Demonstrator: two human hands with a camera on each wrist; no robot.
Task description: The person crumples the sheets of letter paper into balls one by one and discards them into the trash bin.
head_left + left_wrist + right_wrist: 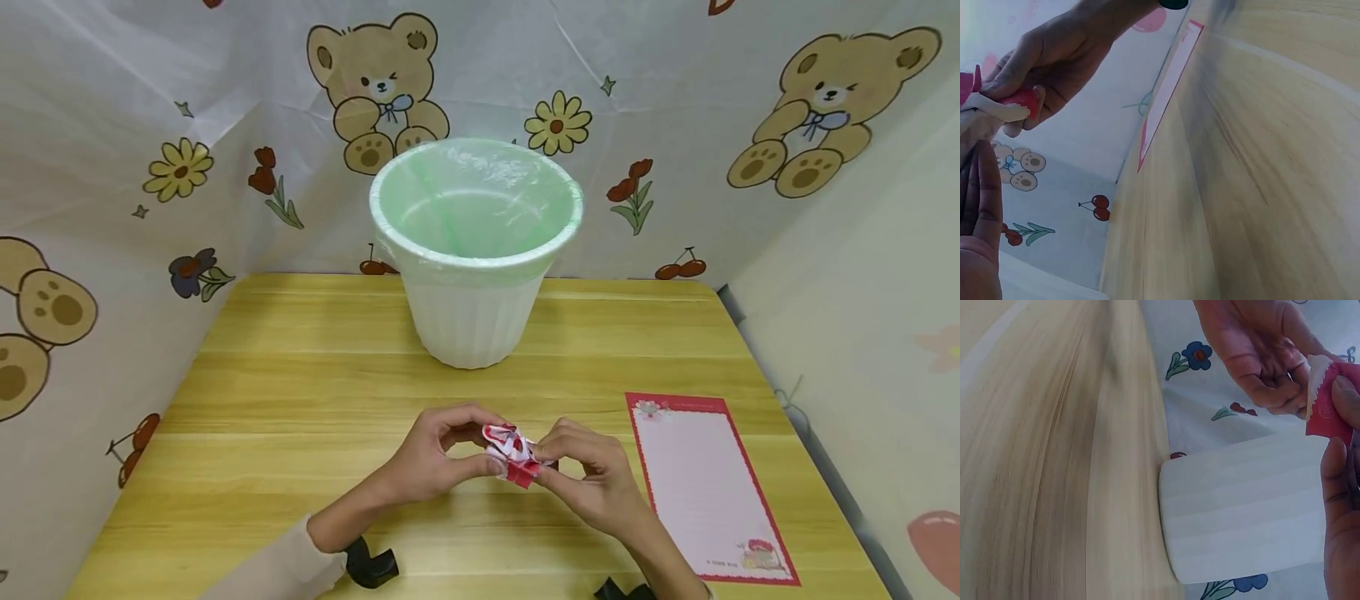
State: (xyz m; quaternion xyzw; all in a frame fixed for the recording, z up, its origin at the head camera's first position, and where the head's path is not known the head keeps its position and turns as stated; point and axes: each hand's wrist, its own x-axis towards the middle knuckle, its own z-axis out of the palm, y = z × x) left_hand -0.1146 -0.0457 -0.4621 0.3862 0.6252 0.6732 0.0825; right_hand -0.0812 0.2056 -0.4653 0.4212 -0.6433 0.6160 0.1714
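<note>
One round, white ribbed bin, lined with translucent green film, is placed on the wood-grain surface; before it, crumpled red-and-white paper is pinched by left hand and right hand.

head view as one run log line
left hand: holds crumpled paper; right hand: pinches it; bin: upright on table; flat sheet: on table

Bright head view, glare on bin liner, wrist views dimmer, hazy, perhaps slightly blurred
</note>
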